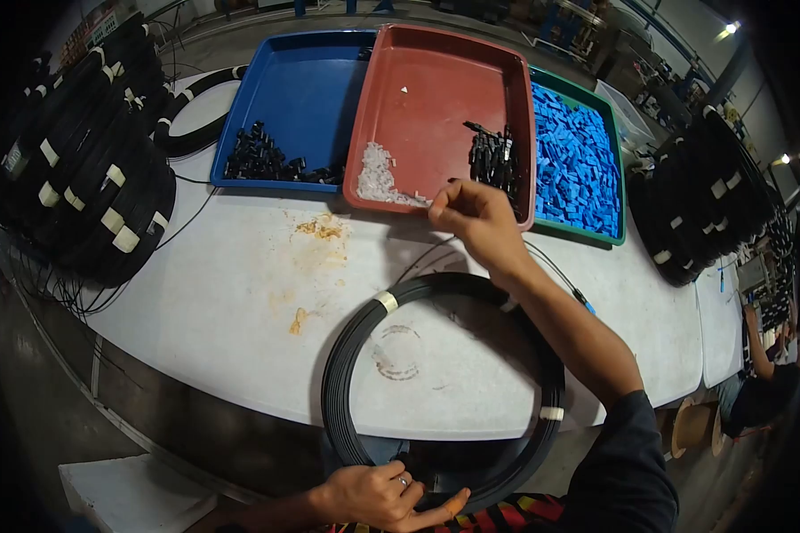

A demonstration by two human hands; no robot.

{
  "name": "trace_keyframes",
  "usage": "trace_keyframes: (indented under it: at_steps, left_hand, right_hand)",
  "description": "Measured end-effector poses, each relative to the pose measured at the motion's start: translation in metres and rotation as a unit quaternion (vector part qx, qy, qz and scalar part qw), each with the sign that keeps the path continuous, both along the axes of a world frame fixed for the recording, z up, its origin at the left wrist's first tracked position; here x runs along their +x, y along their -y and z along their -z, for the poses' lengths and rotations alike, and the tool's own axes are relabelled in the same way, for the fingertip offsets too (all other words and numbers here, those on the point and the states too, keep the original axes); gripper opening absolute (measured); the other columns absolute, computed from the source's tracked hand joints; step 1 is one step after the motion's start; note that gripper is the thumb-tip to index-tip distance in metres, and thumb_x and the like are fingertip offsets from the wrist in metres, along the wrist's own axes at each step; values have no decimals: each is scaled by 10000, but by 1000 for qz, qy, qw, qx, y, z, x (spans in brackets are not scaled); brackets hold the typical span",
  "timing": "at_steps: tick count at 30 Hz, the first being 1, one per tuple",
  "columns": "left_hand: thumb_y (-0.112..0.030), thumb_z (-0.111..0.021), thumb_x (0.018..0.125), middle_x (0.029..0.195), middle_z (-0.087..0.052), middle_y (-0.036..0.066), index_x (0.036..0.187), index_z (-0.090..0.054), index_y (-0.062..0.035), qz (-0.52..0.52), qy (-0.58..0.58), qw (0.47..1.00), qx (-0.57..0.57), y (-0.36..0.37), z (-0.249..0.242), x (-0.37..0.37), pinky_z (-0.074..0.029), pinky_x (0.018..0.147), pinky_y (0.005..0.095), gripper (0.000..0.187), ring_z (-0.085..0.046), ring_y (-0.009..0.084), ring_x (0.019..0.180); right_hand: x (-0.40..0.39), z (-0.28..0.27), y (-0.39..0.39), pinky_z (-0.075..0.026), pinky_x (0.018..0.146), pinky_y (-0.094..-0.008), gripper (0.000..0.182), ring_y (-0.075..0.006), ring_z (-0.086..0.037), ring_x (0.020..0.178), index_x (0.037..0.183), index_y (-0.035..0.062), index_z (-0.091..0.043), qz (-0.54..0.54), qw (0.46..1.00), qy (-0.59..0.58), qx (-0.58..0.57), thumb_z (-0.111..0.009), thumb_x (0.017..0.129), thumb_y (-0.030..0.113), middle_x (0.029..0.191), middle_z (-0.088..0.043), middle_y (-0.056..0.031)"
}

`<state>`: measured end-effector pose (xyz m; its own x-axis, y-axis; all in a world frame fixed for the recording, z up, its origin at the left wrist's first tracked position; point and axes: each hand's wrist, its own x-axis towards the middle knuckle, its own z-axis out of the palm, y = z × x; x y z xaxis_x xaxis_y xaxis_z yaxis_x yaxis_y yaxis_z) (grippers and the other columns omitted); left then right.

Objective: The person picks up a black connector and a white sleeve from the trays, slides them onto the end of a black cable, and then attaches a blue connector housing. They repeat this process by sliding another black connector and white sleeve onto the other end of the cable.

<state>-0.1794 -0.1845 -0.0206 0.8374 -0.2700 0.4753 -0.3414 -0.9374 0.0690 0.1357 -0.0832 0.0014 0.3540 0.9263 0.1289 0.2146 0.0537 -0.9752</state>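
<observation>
A large coil of black cable point(336, 382), bound with pale tape, lies partly on the table and overhangs its near edge. My left hand point(378, 493) is closed over the near side of this coil, with one finger stretched along it. My right hand point(482, 222) reaches to the front of the red tray point(436, 62), thumb and fingers pinched together. Whatever sits in that pinch is too small to make out. Close by are small clear plastic pieces point(378, 178) and black connector-like parts point(492, 160). A cable end with a blue tip point(587, 304) rests right of the coil.
A blue tray point(284, 71) with small black parts stands left of the red one. The green tray point(620, 213) to the right holds many blue pieces point(573, 160). Tall stacks of cable coils point(71, 178) flank the white table point(213, 302). Another person point(760, 382) is far right.
</observation>
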Motion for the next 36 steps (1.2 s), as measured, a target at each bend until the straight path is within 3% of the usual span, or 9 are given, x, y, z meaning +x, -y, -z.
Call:
trace_keyframes:
  at_steps: [3,4,15,17,19,21,23,29,36]
  left_hand:
    - [-128,-608,855,622,-521,31,1158,-732,-104,52,47,997,-8,-9,-3,1,-478,561,339,328,-513,140,537]
    - [-88,-583,875,589,-443,-12,1262,-714,-149,65,76,995,2,-15,-2,5,-446,550,285,413,-423,89,511]
    - [-161,-594,880,681,-529,33,1309,-683,-141,137,54,989,-34,-61,-5,3,-503,658,306,439,-509,148,591]
    - [-245,-596,894,828,-630,95,1316,-681,-146,162,4,987,-24,-65,-6,-1,-553,814,357,442,-605,207,725]
    - [-365,-623,894,1207,-697,123,1375,-655,-153,214,-19,962,-170,-84,-30,4,-553,982,431,528,-661,315,1042]
    - [-69,-679,896,770,-679,-6,1262,-726,-151,102,19,979,-175,-122,-57,10,-486,579,266,377,-624,86,655]
    - [-54,-711,832,1000,-748,65,1125,-742,-79,-24,50,996,-74,-172,-65,6,-533,751,345,296,-706,162,909]
    - [25,-671,836,1006,-746,96,1064,-739,-30,-299,16,951,-78,-309,-57,19,-504,911,396,245,-679,280,984]
    - [-27,-701,871,1154,-715,21,1108,-771,-137,-305,-53,951,-14,-362,-43,65,-455,983,394,271,-625,220,1121]
  right_hand:
    - [-10,8,4,-449,690,-243,73,-73,-574,729,879,14,-665,-28,999,5,-17,-703,909,69,793,-670,-10]
    - [-13,7,4,-447,683,-246,74,-73,-569,725,884,15,-668,-33,999,-1,-31,-702,912,74,793,-670,-10]
    - [-10,3,24,-424,662,-210,89,-34,-530,737,917,15,-659,-78,994,-17,-69,-725,948,68,820,-630,33]
    - [-9,5,26,-423,662,-207,95,-31,-527,733,918,13,-662,-97,993,-24,-69,-735,946,67,819,-632,35]
    - [-8,5,27,-422,662,-205,100,-29,-523,728,919,11,-665,-111,991,-32,-71,-745,943,66,817,-634,37]
    - [-8,3,27,-424,654,-210,101,-30,-524,716,911,7,-670,-111,991,-1,-78,-753,935,60,806,-639,38]
    - [-9,2,27,-427,654,-208,99,-29,-527,716,903,3,-676,-118,990,-5,-75,-755,932,56,798,-637,40]
    - [-7,-1,29,-430,654,-198,94,-22,-524,715,910,0,-679,-125,988,-36,-87,-764,922,40,794,-634,45]
    - [-3,1,29,-408,626,-198,90,-22,-502,692,915,0,-681,-133,983,-71,-107,-765,921,31,781,-621,50]
